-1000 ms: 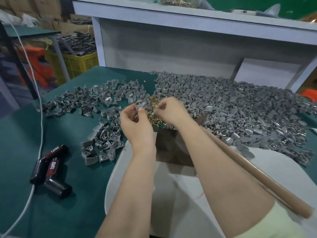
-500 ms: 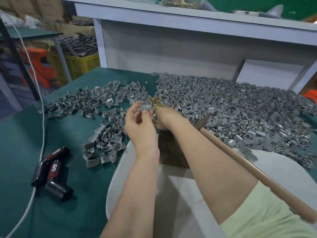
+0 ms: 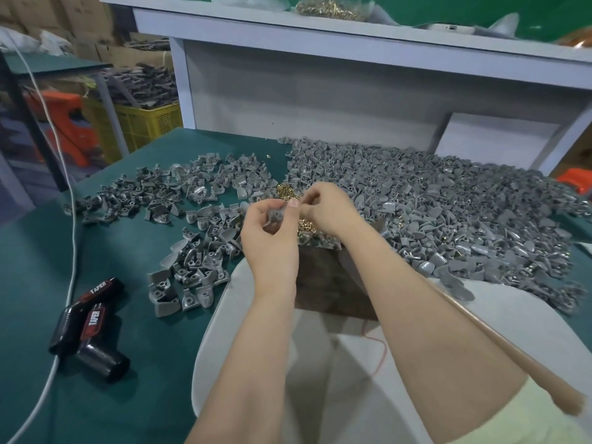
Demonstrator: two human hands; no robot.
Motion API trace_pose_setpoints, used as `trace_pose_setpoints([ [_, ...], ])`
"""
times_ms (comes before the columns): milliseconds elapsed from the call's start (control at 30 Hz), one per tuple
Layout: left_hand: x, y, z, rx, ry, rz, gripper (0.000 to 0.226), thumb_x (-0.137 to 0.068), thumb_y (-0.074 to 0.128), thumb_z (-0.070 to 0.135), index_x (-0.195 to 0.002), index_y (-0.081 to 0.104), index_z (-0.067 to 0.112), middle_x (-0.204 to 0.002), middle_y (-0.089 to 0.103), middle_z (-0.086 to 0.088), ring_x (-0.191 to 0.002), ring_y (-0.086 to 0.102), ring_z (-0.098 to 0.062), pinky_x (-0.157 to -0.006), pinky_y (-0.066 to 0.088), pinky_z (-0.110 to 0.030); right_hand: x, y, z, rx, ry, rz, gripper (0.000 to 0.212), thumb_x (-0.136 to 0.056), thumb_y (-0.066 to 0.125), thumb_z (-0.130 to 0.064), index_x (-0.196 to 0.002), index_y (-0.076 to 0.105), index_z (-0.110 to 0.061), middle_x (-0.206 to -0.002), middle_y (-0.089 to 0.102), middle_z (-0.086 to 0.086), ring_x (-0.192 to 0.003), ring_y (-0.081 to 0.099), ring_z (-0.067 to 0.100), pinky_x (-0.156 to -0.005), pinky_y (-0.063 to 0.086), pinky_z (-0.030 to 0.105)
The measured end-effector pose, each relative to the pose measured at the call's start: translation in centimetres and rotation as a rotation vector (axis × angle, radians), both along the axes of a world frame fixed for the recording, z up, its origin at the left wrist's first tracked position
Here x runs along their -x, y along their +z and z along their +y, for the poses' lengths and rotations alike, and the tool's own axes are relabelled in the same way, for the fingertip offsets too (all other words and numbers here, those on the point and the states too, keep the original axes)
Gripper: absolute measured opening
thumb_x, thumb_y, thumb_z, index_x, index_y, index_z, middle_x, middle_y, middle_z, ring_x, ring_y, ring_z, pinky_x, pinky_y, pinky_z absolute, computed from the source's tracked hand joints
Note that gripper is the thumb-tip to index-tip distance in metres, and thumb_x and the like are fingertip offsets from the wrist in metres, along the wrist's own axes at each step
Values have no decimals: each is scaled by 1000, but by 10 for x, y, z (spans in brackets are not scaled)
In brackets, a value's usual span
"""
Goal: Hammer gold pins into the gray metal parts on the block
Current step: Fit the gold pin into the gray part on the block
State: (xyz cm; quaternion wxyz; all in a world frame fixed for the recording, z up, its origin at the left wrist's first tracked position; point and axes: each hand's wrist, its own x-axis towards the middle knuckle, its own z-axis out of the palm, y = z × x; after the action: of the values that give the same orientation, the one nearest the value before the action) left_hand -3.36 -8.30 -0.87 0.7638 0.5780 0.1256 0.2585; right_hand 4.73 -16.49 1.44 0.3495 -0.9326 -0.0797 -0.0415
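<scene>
My left hand [image 3: 272,238] pinches a small gray metal part [image 3: 276,216] between thumb and fingers, just above the dark brown block [image 3: 330,283]. My right hand [image 3: 326,208] is right beside it, fingertips pinched at the part; whatever they hold is too small to see. A small heap of gold pins [image 3: 288,192] lies behind the hands, and more pins [image 3: 306,226] lie on the block's far edge. The hammer's wooden handle [image 3: 499,341] runs under my right forearm toward the lower right; its head is hidden.
A big pile of gray parts [image 3: 448,203] covers the green table on the right, and a smaller spread of parts [image 3: 192,219] lies to the left. A black and red power tool [image 3: 86,325] with a white cable [image 3: 69,219] lies at the left. A shelf [image 3: 352,27] stands behind.
My right hand came up from the pin heap on the block to meet the gray part in my left hand. The view also shifted slightly.
</scene>
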Motion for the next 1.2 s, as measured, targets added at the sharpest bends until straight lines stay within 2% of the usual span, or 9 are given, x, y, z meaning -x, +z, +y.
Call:
trace_pose_setpoints([
  [133, 4, 1, -7, -320, -112, -3, 8, -86, 66, 15, -88, 61, 22, -91, 60, 1, -62, 51, 1, -65, 39, -10, 33, 11, -40, -228, -2, -47, 20, -84, 64, -10, -77, 61, -28, -86, 65, -5, -82, 64, 15, -70, 55, 33],
  [267, 12, 6, -19, -642, -180, -51, 16, -88, 62, 14, -98, 66, 26, -106, 45, 4, -71, 55, -4, -73, 39, -3, 74, 5, -78, -497, -45, 13, 28, -87, 60, -3, -76, 71, -27, -77, 72, -4, -70, 68, 19, -81, 54, 43],
  [333, 13, 6, -22, -723, -251, -52, 20, -90, 61, 14, -106, 68, 23, -109, 44, 4, -75, 53, -3, -79, 41, -10, 87, -4, -88, -533, -77, 18, 31, -87, 59, -1, -77, 72, -28, -82, 74, -1, -82, 68, 19, -92, 52, 44],
  [467, 14, 3, -25, -900, -379, -19, 41, -90, 58, 8, -127, 58, 23, -110, 49, 6, -74, 48, -2, -84, 43, -19, 95, -17, -90, -535, -120, -90, 30, -85, 59, 4, -83, 72, -23, -89, 73, 3, -90, 68, 20, -91, 52, 40],
  [567, 14, 2, -24, -952, -433, -16, 54, -87, 55, 1, -135, 50, 24, -107, 57, 7, -78, 50, -9, -88, 47, -31, 93, -23, -85, -501, -121, -134, 26, -85, 59, 5, -89, 67, -19, -84, 69, -1, -85, 65, 17, -87, 52, 36],
  [667, 14, -1, -21, -985, -473, 0, 58, -84, 54, -2, -135, 48, 25, -107, 57, 6, -87, 51, -14, -90, 47, -34, 90, -27, -83, -479, -134, -141, 28, -84, 61, 3, -82, 62, -25, -82, 67, -5, -82, 63, 13, -83, 51, 29],
  [900, 14, -3, -22, -966, -554, 83, 53, -82, 55, 2, -129, 50, 25, -98, 59, 10, -103, 58, -16, -100, 42, -43, 94, -26, -81, -398, -135, -175, 23, -84, 63, -2, -80, 66, -24, -79, 67, -11, -80, 64, 7, -81, 52, 26],
  [1033, 13, -2, -22, -940, -476, 59, 39, -84, 63, 14, -120, 57, 26, -95, 60, 13, -95, 61, -13, -99, 43, -44, 95, -23, -77, -369, -126, -178, 23, -86, 60, 0, -84, 66, -23, -80, 64, -15, -81, 63, 6, -86, 51, 27],
  [1200, 14, 1, -24, -970, -380, -53, 9, -85, 66, 15, -92, 67, 20, -91, 62, 3, -86, 58, -15, -87, 47, -37, 98, -22, -73, -451, -102, -176, 26, -86, 61, -1, -87, 60, -27, -87, 68, 0, -86, 65, 16, -86, 53, 39],
])
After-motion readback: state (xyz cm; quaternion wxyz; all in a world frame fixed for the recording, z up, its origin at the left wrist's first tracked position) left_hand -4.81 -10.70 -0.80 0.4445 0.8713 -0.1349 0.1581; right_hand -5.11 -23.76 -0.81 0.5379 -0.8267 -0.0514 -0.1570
